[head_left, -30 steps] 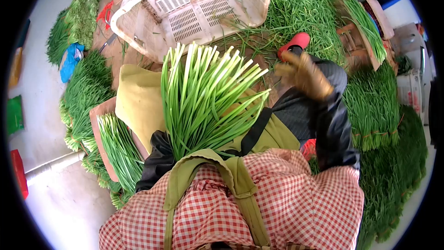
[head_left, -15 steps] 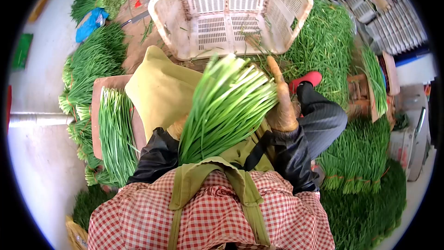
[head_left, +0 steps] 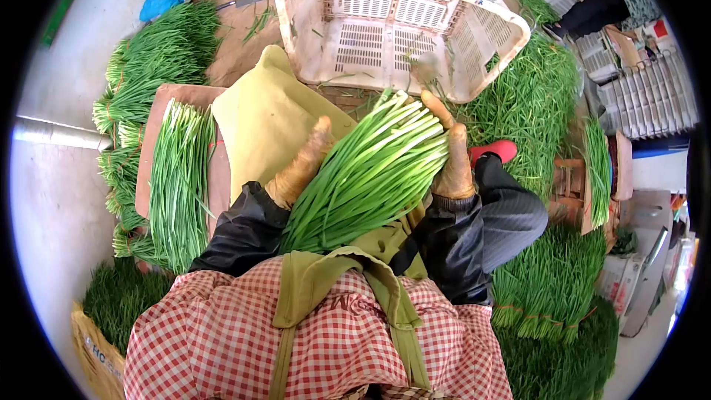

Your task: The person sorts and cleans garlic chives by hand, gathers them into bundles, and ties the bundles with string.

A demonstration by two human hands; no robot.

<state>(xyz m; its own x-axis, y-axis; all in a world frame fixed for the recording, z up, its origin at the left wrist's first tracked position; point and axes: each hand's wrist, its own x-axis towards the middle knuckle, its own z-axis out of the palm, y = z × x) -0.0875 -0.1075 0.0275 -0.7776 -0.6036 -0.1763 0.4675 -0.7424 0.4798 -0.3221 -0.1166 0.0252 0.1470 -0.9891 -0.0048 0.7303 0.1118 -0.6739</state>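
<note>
A large loose bunch of garlic chives (head_left: 370, 174) lies slantwise across my lap, pale stem ends up and to the right, green leaves towards my body. My left hand (head_left: 302, 164), in a stained tan glove, cups its left side; the thumb shows and the fingers are hidden behind the leaves. On the other side, my right hand (head_left: 455, 163), gloved the same way, presses against the bunch near the stem ends, with a finger reaching along them. Under and beside the bunch spreads an olive-yellow cloth (head_left: 259, 126).
A white plastic crate (head_left: 289, 30) lies tipped towards me, with leaf scraps inside. More chives (head_left: 178, 178) rest on a brown board (head_left: 152, 141) at left. Tied bundles (head_left: 159, 67) line the left; loose chives (head_left: 529, 104) are heaped at right. A knife (head_left: 248, 0) lies beyond.
My left hand has come into fuller view at the bunch's left side. The bunch has tilted lower, its stem ends more level. The head view has shifted, moving the crate to the right.
</note>
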